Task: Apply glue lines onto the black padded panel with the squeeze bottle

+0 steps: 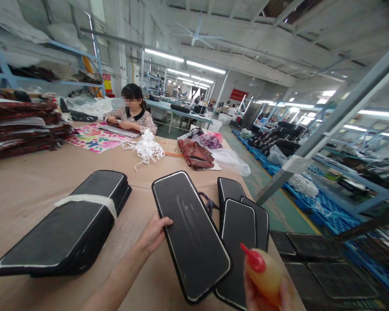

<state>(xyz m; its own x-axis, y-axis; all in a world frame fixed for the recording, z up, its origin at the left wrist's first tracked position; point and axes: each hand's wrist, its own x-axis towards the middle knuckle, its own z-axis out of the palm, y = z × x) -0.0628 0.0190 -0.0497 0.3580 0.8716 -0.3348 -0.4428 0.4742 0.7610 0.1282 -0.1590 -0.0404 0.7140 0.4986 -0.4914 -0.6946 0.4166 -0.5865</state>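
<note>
1. The left hand [154, 233] lies on the brown paper-covered counter [26, 190], its fingers [165, 221] curled over the left long edge of a flat black rounded-rectangle panel with a pale rim [189, 233], grasping it.
2. That panel is near the counter's near right corner, tilted so its far end points away and to the left; its near end overlaps other panels.
3. The right hand [262, 298], at the bottom of the picture, has its fingers clenched around a soft yellow squeeze bottle with a red pointed cap [262, 270]; the cap points up and left, just beside the held panel's near right corner.
4. Three more loose black pale-rimmed panels [243, 220] lie fanned and overlapping at the counter's right edge, just right of the held panel.
5. A stack of black panels bound with a white strap [71, 224] rests left of the left hand, towards the near left of the counter.
6. Farther along the counter is a heap of white ribbon strips [145, 149], with a bundle of red patterned fabric [196, 154] and a clear plastic bag [231, 160] near the right edge.
7. A tall pile of dark red patterned material [22, 127] stands at the far left edge.
8. A seated person in a patterned blouse [132, 113] works at the far end, hands on a bright floral sheet [94, 137].
</note>
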